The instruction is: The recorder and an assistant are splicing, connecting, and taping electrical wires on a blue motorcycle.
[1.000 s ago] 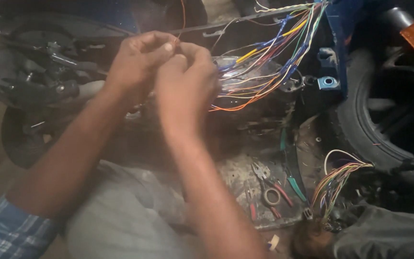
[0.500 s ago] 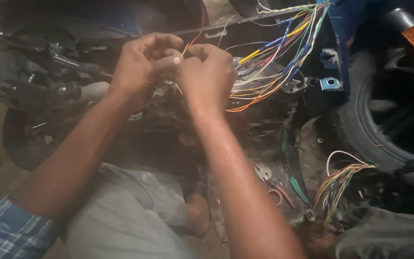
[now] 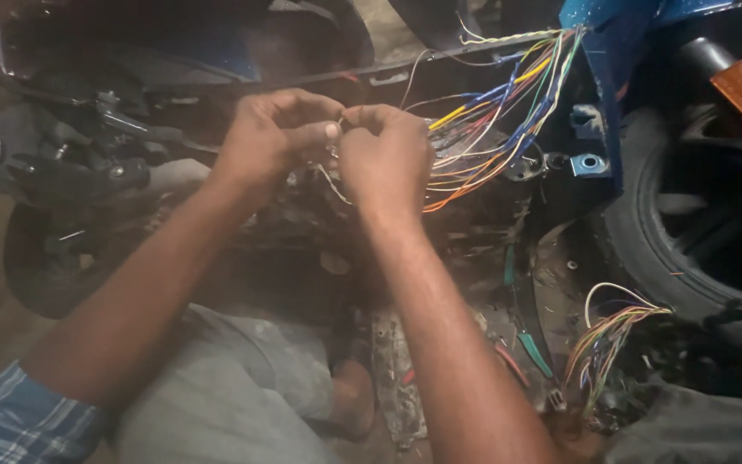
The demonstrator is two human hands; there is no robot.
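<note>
Pinching something small between thumb and fingertips, the left hand [image 3: 272, 142] meets the right hand [image 3: 386, 155] at the centre of the head view, both closed narrow on thin wire ends [image 3: 334, 176] that trail down between them. Held this close together, the fingers can grip each strand near its tip. From the right hand, the multicoloured wire bundle [image 3: 495, 112] fans toward two o'clock, up to the blue bodywork [image 3: 599, 51]. A tyre [image 3: 663, 232] sits at three o'clock, and a second loose wire bunch [image 3: 607, 339] lies at four o'clock, well apart from both hands.
</note>
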